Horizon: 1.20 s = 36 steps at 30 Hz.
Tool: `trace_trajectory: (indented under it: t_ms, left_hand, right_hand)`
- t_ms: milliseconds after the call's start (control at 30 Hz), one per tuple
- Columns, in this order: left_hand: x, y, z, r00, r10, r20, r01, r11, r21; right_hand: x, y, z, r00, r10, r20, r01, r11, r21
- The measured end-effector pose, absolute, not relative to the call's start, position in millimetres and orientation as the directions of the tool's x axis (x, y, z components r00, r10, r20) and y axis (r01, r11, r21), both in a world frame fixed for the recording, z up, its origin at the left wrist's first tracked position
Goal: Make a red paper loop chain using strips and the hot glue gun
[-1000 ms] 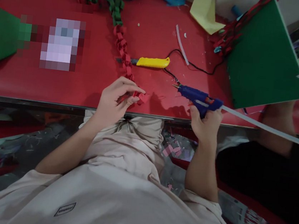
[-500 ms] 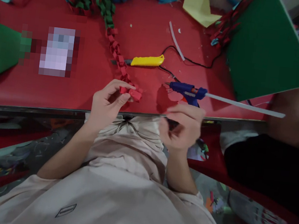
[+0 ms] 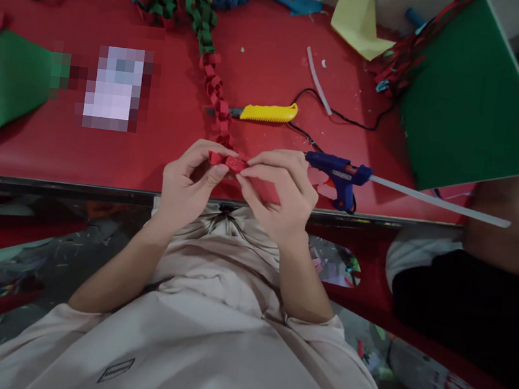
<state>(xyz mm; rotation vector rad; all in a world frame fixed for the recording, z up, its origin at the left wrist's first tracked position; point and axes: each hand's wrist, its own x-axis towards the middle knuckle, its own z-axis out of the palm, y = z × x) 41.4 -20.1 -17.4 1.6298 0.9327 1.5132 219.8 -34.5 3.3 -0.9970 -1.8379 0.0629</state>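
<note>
A paper chain (image 3: 214,88) of red links, green farther up, runs down the red table to my hands. Its near end, a red paper link (image 3: 235,163), is pinched between the thumb and fingers of my left hand (image 3: 185,180). From the other side my right hand (image 3: 283,191) closes its fingertips on the same link. A blue glue gun (image 3: 337,168) with a long white glue stick (image 3: 441,201) in its back lies just right of my right hand. Beyond the hands rests a yellow utility knife (image 3: 269,113), its blade end by the chain.
A green board (image 3: 475,107) leans at the right, with another person's arm (image 3: 495,221) near it. Green paper (image 3: 12,85) and a blurred-out phone-like object (image 3: 115,87) lie at the left. Yellow paper (image 3: 358,24), a loose glue stick (image 3: 318,79) and a black cord (image 3: 365,126) lie behind.
My right hand has moved left from beside the glue gun and closed on the red link. My left hand keeps its pinch. The view has shifted slightly.
</note>
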Motion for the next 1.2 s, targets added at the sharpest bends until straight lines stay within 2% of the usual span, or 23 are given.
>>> trace_trajectory:
  t_ms: [133,400,533,633,767,1200]
  left_hand:
    - [40.0,-19.5,-19.5,0.035,0.874,0.485,0.054,-0.487,0.872]
    - [46.3,-16.7,-23.2,-0.188,0.753,0.631,0.111,-0.621,0.775]
    - [36.5,-17.6,-24.0,-0.113,0.739,0.664,0.301,-0.612,0.732]
    - [29.2,-16.0,-21.9,-0.002,0.678,0.735,0.396,-0.674,0.623]
    - [26.8,-12.6,-15.8,0.080,0.581,0.810,0.373,-0.771,0.516]
    - [17.4,-15.4,-12.5,0.160,0.583,0.797,0.433,-0.767,0.474]
  right_hand:
    - [217.6,-32.4,4.1,-0.148,0.659,0.737,0.567,0.667,-0.483]
    - [213.2,-33.3,3.1,-0.128,0.677,0.725,0.497,0.676,-0.544]
    - [215.0,-34.3,2.2,-0.166,0.725,0.669,0.526,0.639,-0.562]
    - [216.3,-34.4,2.9,-0.202,0.733,0.649,0.532,0.639,-0.555]
    - [216.2,-33.4,4.0,-0.215,0.734,0.644,0.531,0.641,-0.554]
    - [214.8,-34.5,5.1,-0.197,0.743,0.640,0.541,0.627,-0.561]
